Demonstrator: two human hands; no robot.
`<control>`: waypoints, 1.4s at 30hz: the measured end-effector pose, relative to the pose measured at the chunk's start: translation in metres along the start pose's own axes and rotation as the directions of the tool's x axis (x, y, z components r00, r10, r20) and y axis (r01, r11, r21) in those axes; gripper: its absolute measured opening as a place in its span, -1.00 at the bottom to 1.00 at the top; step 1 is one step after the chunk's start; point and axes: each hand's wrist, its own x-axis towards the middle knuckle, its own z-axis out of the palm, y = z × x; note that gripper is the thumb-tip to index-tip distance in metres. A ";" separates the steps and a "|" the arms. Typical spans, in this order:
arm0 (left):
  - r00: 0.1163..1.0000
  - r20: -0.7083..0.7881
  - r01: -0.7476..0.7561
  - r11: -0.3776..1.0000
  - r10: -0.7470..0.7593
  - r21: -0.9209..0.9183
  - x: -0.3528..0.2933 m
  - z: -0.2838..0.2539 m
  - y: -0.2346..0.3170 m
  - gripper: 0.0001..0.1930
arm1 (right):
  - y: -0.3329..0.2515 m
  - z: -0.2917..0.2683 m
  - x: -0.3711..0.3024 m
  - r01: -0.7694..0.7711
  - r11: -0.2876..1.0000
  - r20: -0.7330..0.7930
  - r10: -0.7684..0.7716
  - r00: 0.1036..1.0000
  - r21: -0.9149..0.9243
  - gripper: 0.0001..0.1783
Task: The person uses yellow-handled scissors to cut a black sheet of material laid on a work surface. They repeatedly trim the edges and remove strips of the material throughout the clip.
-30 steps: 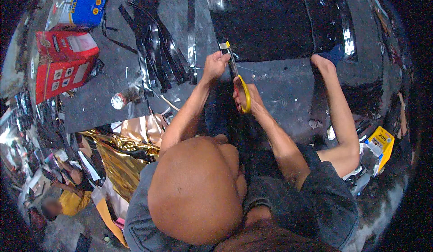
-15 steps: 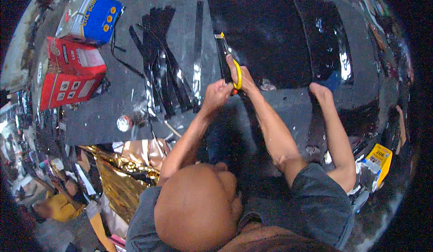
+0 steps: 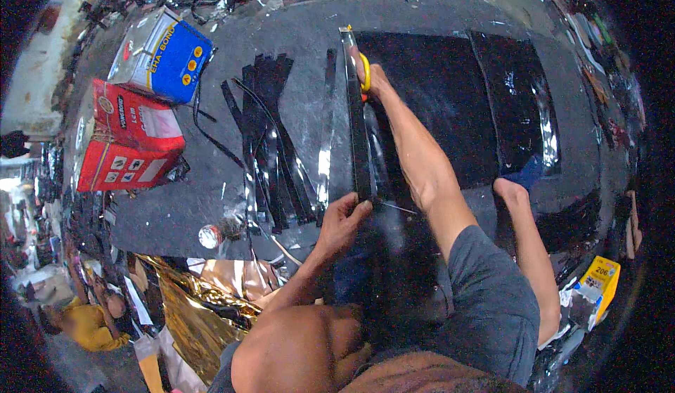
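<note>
A long narrow black strip [image 3: 359,147] runs lengthwise along the left edge of a wide black sheet [image 3: 429,105]. At its near end, the fingers and thumb of my left hand [image 3: 343,217] are closed on the strip. My right hand [image 3: 377,82] is far up the strip, wrapped round a tool with a curved yellow handle [image 3: 366,73]. A small silver and yellow tip shows at the strip's far end; the tool's exact kind is unclear. Several cut black strips [image 3: 271,140] lie in a loose bundle to the left.
A blue and white box [image 3: 169,55] and a red box [image 3: 130,136] stand at the left. Crumpled gold foil [image 3: 190,316] lies at lower left, near a person in yellow [image 3: 95,326]. A bare foot [image 3: 510,188] rests by the sheet. A yellow box [image 3: 603,280] is at right.
My hands have moved apart: the right one with the yellow-handled tool has gone farther away along the strip, the left one nearer to me. The whole view has shifted slightly.
</note>
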 end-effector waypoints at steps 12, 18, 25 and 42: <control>0.899 -0.305 0.201 0.322 0.315 0.925 -0.007 -0.035 -0.006 -0.32 | 0.035 -0.054 -0.069 -0.216 0.942 0.246 0.153 0.957 0.255 -0.20; 0.966 -0.196 -0.047 0.858 0.170 0.512 0.064 0.009 -0.049 -0.37 | 0.129 -0.064 -0.239 -0.369 0.844 0.349 0.236 0.907 0.389 -0.19; 0.903 -0.427 0.088 0.953 0.046 0.289 0.101 0.047 -0.074 -0.53 | 0.153 -0.059 -0.386 -0.516 0.753 0.407 0.356 0.841 0.408 -0.13; 0.945 -0.274 0.212 0.972 -0.178 0.098 0.111 0.036 -0.059 -0.90 | 0.199 -0.002 -0.385 -0.690 0.565 0.562 0.420 0.712 0.452 -0.44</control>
